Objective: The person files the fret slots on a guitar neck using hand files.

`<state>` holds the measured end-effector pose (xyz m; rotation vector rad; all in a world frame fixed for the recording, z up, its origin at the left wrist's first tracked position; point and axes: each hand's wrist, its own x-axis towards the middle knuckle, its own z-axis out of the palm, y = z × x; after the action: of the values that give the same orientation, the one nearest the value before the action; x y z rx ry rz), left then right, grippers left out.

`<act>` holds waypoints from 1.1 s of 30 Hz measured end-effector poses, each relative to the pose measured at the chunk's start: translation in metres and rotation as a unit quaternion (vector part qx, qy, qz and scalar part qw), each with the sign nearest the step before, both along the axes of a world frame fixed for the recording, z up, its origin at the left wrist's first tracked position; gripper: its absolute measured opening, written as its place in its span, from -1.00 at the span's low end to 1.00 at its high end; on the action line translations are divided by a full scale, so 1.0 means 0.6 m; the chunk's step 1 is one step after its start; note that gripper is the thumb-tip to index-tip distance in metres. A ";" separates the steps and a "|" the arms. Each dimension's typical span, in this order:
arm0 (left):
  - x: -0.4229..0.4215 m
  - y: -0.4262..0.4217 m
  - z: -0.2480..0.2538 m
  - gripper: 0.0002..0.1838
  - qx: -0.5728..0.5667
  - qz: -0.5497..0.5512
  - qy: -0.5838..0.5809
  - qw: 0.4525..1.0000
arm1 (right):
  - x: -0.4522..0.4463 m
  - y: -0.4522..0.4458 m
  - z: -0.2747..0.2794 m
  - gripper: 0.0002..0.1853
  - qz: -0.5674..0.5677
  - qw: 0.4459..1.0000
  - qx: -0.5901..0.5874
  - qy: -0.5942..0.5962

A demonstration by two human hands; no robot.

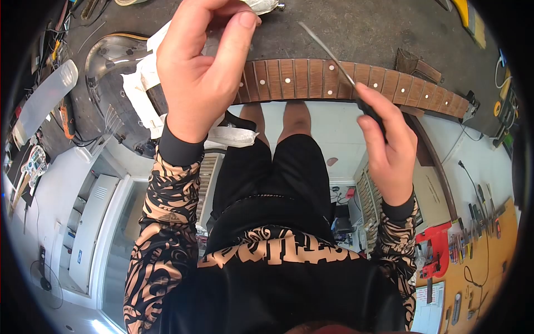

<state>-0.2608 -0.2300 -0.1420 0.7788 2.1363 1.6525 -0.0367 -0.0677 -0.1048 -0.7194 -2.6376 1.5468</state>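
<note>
My right hand (389,139) grips the dark handle of a slim metal file (329,51), its blade slanting up and left over the fretboard. Below the blade lies a guitar neck (308,80) with a brown fretboard, metal frets and pale dot inlays. My left hand (206,67) hovers over the body end of the neck, thumb and forefinger pinched together; whatever is between them is hidden. Beneath and beside it, white masking tape (142,100) covers part of the dark guitar body (105,61).
A dark workbench (356,28) carries the guitar. To the right of the fretboard lies a brown block (420,65). A translucent plastic piece (50,100) and an orange-handled tool (67,119) lie at left. A red clamp (434,250) and several hanging tools (473,222) are at lower right.
</note>
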 end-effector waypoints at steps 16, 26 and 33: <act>-0.010 -0.006 -0.007 -0.63 0.052 -0.001 -0.083 0.995 | -0.025 -0.007 0.022 -0.50 0.089 0.986 0.129 -0.051; -0.017 -0.009 -0.005 -0.62 0.068 0.008 -0.122 0.990 | 0.057 -0.055 0.030 -0.59 -0.151 0.965 -0.187 -0.105; -0.021 -0.011 -0.002 -0.62 0.080 -0.004 -0.137 0.987 | 0.059 -0.074 0.031 -0.59 -0.174 0.952 -0.230 -0.101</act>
<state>-0.2734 -0.2368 -0.1433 0.5627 1.8284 1.8253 -0.0013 -0.1119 -0.0861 -1.3455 -2.1002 2.0740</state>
